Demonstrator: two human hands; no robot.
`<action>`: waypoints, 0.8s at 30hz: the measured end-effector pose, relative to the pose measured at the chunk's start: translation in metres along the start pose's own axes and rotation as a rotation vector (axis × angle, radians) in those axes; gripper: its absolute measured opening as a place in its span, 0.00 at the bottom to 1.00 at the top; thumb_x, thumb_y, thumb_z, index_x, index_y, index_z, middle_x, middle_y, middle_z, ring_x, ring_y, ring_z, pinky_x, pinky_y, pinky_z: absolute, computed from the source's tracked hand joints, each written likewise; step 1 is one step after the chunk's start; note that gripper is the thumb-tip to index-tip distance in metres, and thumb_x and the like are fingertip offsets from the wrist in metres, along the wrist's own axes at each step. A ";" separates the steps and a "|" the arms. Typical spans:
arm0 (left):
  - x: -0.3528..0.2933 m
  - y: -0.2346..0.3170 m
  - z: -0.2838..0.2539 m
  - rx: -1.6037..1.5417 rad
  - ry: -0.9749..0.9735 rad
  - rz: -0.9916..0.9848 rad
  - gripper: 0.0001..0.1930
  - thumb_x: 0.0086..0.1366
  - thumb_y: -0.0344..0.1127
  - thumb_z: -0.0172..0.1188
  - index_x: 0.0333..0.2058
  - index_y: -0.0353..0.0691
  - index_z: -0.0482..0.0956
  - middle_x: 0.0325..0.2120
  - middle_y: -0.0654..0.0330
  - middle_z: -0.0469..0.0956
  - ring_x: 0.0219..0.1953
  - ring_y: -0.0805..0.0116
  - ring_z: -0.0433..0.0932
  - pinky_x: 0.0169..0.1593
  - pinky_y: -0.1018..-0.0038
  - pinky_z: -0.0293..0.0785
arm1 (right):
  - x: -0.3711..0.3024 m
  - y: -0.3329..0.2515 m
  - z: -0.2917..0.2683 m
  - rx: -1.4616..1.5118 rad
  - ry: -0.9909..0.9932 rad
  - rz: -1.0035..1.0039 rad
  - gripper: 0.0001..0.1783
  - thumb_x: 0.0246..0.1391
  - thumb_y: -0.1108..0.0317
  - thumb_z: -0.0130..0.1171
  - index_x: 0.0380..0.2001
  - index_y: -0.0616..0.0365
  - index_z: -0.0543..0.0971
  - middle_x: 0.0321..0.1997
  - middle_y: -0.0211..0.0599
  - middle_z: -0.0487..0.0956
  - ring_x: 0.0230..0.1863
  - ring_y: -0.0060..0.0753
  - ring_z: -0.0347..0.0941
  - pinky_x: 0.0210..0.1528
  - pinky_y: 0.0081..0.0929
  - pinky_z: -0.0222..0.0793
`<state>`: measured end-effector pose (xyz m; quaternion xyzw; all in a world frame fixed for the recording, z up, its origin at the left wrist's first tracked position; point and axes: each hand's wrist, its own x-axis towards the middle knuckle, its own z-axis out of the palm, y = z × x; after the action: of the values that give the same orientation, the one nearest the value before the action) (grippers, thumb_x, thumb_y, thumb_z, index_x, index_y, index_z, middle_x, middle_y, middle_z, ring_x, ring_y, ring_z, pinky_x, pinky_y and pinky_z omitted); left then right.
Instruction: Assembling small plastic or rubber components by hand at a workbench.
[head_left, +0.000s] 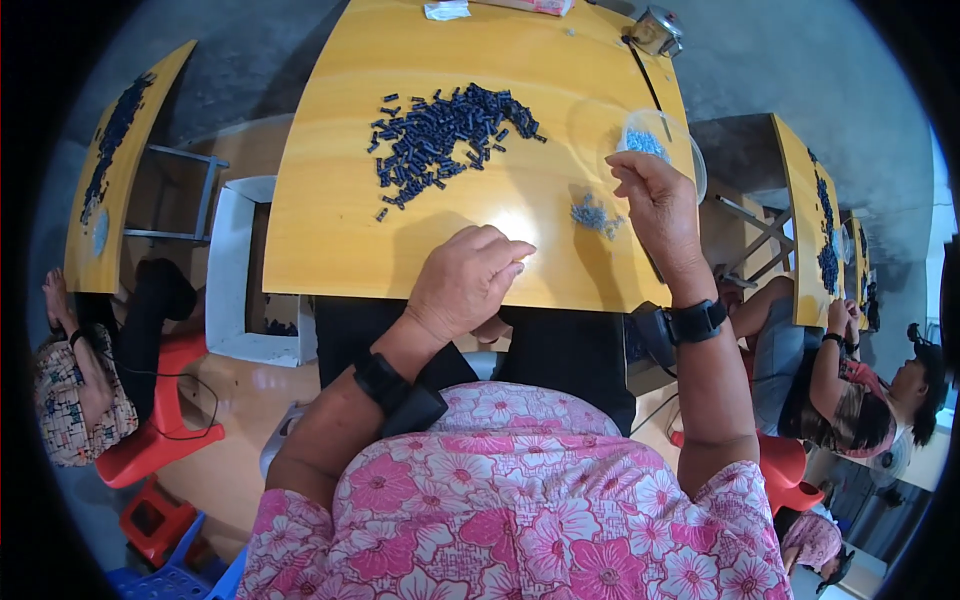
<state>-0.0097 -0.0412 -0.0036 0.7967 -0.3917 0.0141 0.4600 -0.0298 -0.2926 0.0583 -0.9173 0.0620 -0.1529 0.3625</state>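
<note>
My left hand [468, 280] hovers at the near edge of the yellow table [340, 240], fingers curled and thumb pressed to the forefinger. Anything inside that grip is too small or hidden to name. Above the table's right side is my right hand [660, 205], its fingertips drawn together in a pinch; I cannot make out what is between them. Just beyond it stands a clear plastic bowl [684, 140] with tiny light-blue pieces [645, 143]. Small grey parts [596, 216] lie in a little heap left of my right hand. Farther off spreads a large pile of short black tubular pieces [450, 135].
A metal cup [657, 32] stands at the far right corner, and a white packet [446, 10] lies at the far edge. A white box [228, 270] is left of the table. People sit at other tables [135, 150] on both sides, with red stools [165, 410] around.
</note>
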 end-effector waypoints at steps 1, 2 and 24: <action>-0.002 0.000 0.000 -0.004 -0.006 -0.004 0.08 0.58 0.29 0.61 0.37 0.43 0.82 0.28 0.57 0.78 0.34 0.57 0.78 0.39 0.66 0.75 | 0.004 -0.005 0.000 0.058 -0.011 0.057 0.08 0.55 0.74 0.58 0.38 0.62 0.81 0.33 0.46 0.82 0.31 0.39 0.79 0.36 0.30 0.73; -0.002 0.001 0.001 -0.011 -0.014 -0.003 0.08 0.58 0.29 0.61 0.37 0.43 0.82 0.29 0.58 0.78 0.35 0.57 0.78 0.39 0.66 0.76 | 0.008 -0.008 -0.001 0.056 -0.008 0.051 0.08 0.55 0.74 0.58 0.38 0.62 0.81 0.33 0.46 0.82 0.31 0.39 0.79 0.36 0.30 0.73; -0.004 -0.008 0.003 0.018 0.047 0.116 0.10 0.56 0.31 0.63 0.38 0.43 0.81 0.29 0.60 0.77 0.34 0.59 0.77 0.39 0.67 0.75 | 0.066 -0.008 0.073 -0.610 -0.137 -0.083 0.08 0.48 0.70 0.59 0.32 0.57 0.84 0.31 0.45 0.82 0.34 0.51 0.79 0.41 0.41 0.75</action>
<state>-0.0084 -0.0394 -0.0122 0.7762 -0.4261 0.0629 0.4604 0.0561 -0.2543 0.0285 -0.9936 0.0431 -0.0797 0.0674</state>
